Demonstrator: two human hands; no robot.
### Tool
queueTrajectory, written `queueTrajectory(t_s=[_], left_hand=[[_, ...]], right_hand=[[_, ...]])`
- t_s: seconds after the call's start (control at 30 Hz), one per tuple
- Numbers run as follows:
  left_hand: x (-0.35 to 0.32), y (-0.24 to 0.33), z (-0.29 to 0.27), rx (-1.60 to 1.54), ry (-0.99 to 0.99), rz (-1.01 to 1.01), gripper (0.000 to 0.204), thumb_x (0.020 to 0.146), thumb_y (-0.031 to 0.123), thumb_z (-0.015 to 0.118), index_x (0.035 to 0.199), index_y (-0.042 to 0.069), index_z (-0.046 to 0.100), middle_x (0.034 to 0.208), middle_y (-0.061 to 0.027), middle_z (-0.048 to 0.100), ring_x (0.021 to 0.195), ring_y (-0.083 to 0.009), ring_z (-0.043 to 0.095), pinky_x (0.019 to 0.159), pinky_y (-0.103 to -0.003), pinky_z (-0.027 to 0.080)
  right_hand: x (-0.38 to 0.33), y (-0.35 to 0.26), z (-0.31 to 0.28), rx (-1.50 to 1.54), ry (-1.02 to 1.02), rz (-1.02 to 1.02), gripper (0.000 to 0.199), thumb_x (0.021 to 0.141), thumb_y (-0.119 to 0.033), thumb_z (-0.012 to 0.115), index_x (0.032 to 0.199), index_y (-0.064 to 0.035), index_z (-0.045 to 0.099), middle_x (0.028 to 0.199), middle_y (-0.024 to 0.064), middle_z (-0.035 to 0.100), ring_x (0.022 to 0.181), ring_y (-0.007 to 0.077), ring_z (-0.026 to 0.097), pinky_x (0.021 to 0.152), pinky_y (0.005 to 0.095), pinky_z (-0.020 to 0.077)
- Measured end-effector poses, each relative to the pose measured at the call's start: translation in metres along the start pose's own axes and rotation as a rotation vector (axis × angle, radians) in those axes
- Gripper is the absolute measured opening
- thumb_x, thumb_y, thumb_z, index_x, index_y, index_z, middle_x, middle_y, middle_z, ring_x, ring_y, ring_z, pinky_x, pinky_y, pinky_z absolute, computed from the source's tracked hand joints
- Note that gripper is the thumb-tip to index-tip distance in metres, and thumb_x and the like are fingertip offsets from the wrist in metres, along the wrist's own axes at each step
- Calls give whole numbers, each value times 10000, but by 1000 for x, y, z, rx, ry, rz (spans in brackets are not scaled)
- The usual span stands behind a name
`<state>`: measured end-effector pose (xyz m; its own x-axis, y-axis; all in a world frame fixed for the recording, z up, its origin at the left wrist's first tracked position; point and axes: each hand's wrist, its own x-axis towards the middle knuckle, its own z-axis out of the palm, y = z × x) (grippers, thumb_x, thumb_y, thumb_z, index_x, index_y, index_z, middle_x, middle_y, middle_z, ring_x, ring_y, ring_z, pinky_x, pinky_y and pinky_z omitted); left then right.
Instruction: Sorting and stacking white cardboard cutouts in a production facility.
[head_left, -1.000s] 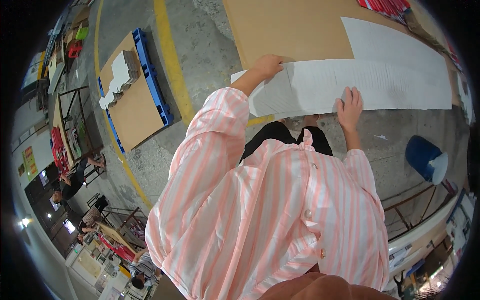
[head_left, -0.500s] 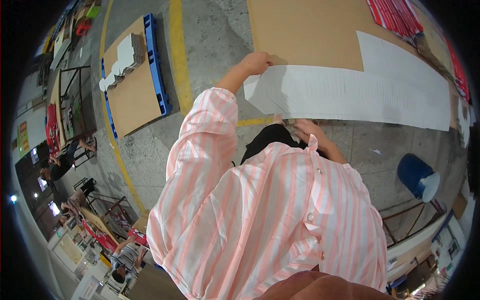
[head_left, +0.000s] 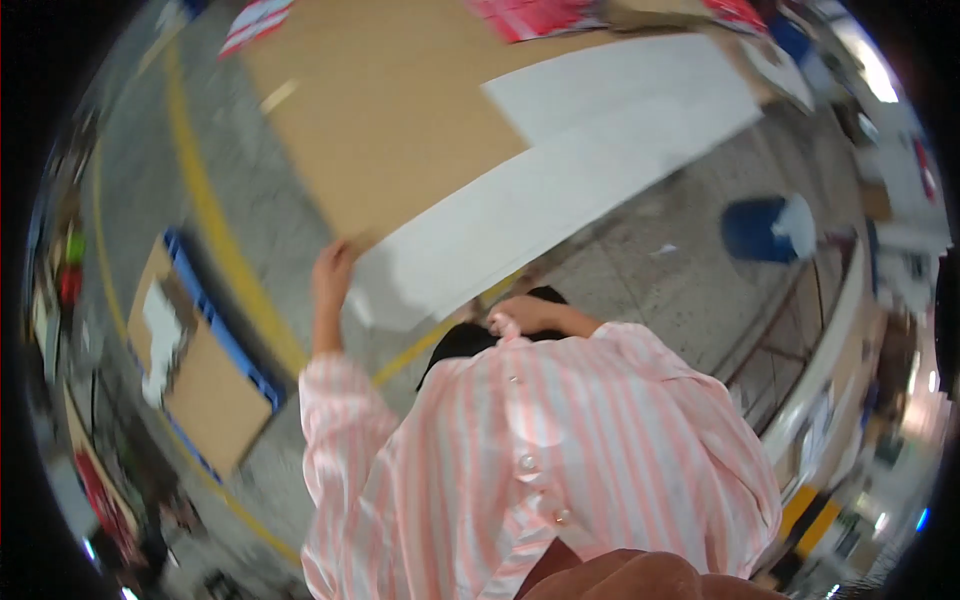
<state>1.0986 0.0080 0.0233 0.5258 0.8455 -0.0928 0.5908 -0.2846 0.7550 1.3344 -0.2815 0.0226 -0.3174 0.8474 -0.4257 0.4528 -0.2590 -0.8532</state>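
A long white sheet point(head_left: 560, 195) lies on the concrete floor, partly over a large brown cardboard sheet point(head_left: 390, 110). My left hand point(head_left: 330, 272) reaches out on a pink-striped sleeve and grips the near left corner of the white sheet, where it meets the cardboard's edge. My right hand point(head_left: 522, 312) is drawn back against my chest, by the collar of my pink-and-white striped shirt point(head_left: 560, 470). Its fingers look curled, but blur hides whether they hold anything.
A yellow floor line point(head_left: 215, 240) curves past on the left. Beyond it lies a blue pallet point(head_left: 225, 345) carrying cardboard pieces. A blue bin point(head_left: 765, 228) lies on the floor at the right, next to a metal rail. Red-and-white printed sheets point(head_left: 540, 15) lie at the top.
My right hand has left the white sheet and come back to my chest. My left hand stays on the sheet's corner. The view has swung, so the sheet now runs up to the right.
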Motion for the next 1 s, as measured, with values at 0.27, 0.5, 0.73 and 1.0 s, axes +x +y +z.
queueTrajectory(t_s=[0.27, 0.5, 0.73, 1.0], left_hand=[[-88, -32, 33, -752, 137, -622, 224, 829, 232, 573, 954, 47, 566, 788, -16, 554, 626, -109, 503, 476, -224, 337], [-113, -42, 46, -516, 207, -294, 164, 858, 188, 535, 929, 43, 562, 867, -46, 587, 763, -161, 574, 603, -276, 466], [-142, -101, -13, -701, 507, -768, 178, 820, 125, 468, 888, -8, 564, 771, -95, 587, 645, -230, 559, 540, -323, 450], [-119, 138, 140, -367, 702, -475, 144, 854, 118, 513, 958, 20, 534, 713, -58, 538, 578, -128, 512, 482, -236, 413]], right_hand=[[-88, 56, -24, 101, 363, 234, 350, 823, -303, 538, 1032, -28, 595, 1003, 167, 607, 945, 291, 575, 813, 354, 443], [-110, 132, -66, 255, 530, 352, 385, 788, -304, 562, 1045, -19, 597, 1010, 164, 610, 930, 290, 583, 814, 363, 447], [-169, 198, -139, -65, 582, 405, 315, 764, -320, 541, 911, -64, 650, 915, 147, 636, 885, 324, 591, 767, 410, 456], [-264, 361, -164, -124, 506, 688, 189, 711, -217, 546, 758, -59, 638, 751, 159, 621, 725, 332, 597, 641, 438, 459]])
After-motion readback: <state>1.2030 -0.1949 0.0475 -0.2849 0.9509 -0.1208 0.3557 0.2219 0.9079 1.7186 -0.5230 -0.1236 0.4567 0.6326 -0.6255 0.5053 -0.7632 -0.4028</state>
